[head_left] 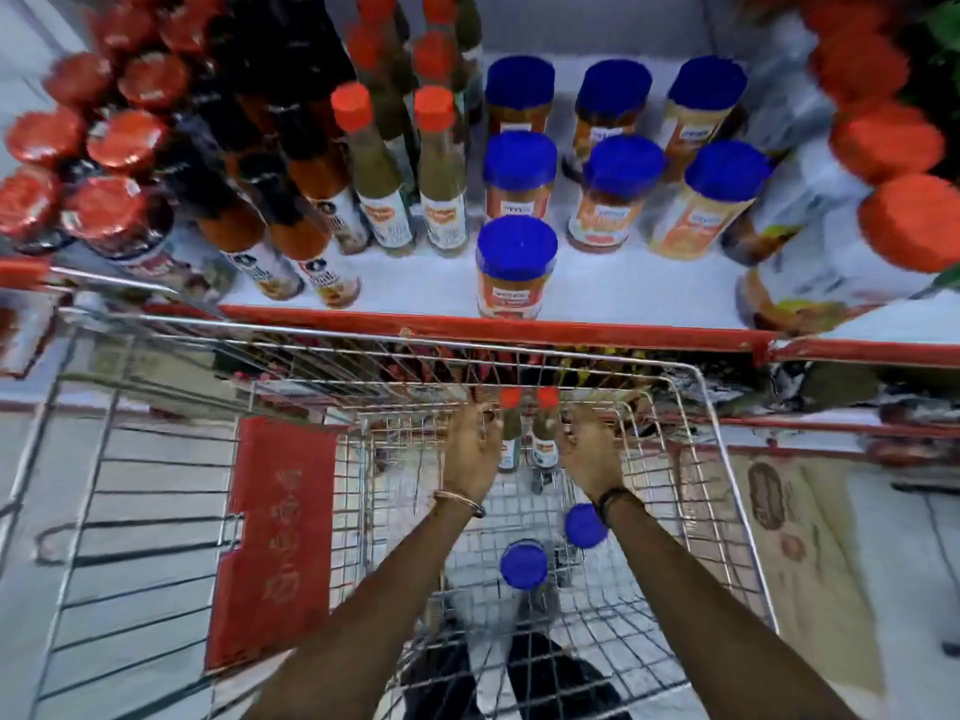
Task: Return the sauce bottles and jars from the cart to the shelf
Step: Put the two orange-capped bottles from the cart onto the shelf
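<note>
In cart (691,439): bottles (544,433) btwn fingers (485,423).

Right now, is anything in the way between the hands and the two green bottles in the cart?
No. The left hand and right hand are right beside the green bottles, one each side. Nothing visible sits between them.

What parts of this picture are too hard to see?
- Head view: labels on the shelf jars are too blurred to read.
- Whether the left hand and right hand already grip the two bottles: fingers and cart wires cover them.
- Red-capped jars at the right are cut off by the edge.
</note>
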The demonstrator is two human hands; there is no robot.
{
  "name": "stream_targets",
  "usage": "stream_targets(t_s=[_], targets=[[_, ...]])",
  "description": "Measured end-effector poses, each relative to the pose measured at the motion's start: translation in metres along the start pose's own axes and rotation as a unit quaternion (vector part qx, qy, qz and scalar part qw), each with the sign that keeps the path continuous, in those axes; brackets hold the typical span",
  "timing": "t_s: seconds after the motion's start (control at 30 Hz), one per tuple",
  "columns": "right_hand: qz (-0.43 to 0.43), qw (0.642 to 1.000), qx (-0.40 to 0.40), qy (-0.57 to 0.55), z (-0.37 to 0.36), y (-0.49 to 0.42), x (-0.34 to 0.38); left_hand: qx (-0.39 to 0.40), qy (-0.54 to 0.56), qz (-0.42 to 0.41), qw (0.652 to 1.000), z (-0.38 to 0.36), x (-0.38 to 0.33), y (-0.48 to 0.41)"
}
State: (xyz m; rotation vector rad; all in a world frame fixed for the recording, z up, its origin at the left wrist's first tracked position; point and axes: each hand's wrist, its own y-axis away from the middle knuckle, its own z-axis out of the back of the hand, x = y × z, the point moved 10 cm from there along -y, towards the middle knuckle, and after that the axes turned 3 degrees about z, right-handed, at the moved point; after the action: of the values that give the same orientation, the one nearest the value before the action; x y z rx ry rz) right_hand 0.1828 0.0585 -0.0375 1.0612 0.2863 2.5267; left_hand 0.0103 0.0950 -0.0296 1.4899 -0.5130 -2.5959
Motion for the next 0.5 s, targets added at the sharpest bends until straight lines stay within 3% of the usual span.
stream_targets(t_s=[0.23, 0.5], targets=[[-0.030, 0.994, -0.014, -0.106, -0.026, -0.036, -0.018, 0.003, 0.042, 0.070, 0.997, -0.044, 0.029, -0.037], [-0.056, 0.990, -0.025, -0.128, -0.046, -0.052, -0.041, -0.029, -0.066, 0.094, 0.993, -0.059, 0.055, -0.058]])
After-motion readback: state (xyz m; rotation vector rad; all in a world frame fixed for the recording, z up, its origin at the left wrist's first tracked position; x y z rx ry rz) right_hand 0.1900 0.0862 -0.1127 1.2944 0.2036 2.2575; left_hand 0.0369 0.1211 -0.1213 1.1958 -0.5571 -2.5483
